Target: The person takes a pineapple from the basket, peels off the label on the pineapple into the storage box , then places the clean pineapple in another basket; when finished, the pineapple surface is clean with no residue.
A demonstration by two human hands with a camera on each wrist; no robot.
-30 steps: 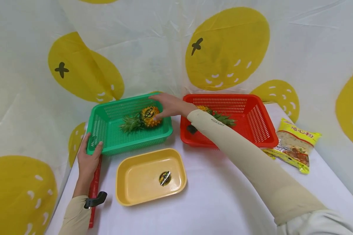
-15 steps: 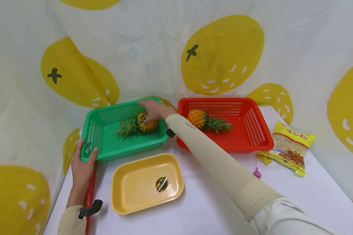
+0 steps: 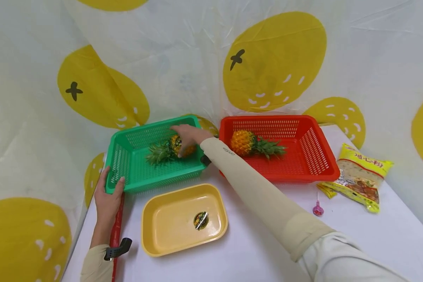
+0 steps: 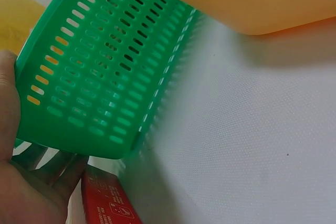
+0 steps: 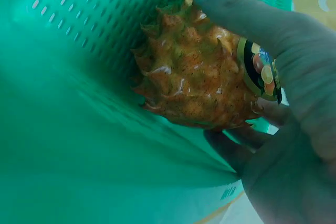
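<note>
In the head view, a green perforated basket [image 3: 162, 181] stands at the back left with a small pineapple [image 3: 176, 144] lying inside, its leafy crown towards the left. My right hand [image 3: 188, 137] reaches over the basket's right end and holds the fruit's body. The right wrist view shows the thumb across one side of the pineapple [image 5: 189, 77] and fingers around the other, beside a round dark sticker [image 5: 260, 72]. With thumb and fingers, my left hand [image 3: 107, 199] grips the basket's front left corner; in the left wrist view that hand [image 4: 31, 192] curls around the basket's end.
A red basket [image 3: 278, 176] with another pineapple [image 3: 242, 142] stands right of the green one. In front sits a yellow basin [image 3: 165, 219] bearing a round sticker. A pasta bag [image 3: 361, 176], a small yellow packet [image 3: 328, 191] and a lollipop [image 3: 318, 209] lie right; a red box [image 3: 117, 227] lies left.
My right hand has come down from beside the pineapple onto its body and now holds it. The arm has swung lower, uncovering the second pineapple and the lollipop. The left hand stays on the corner.
</note>
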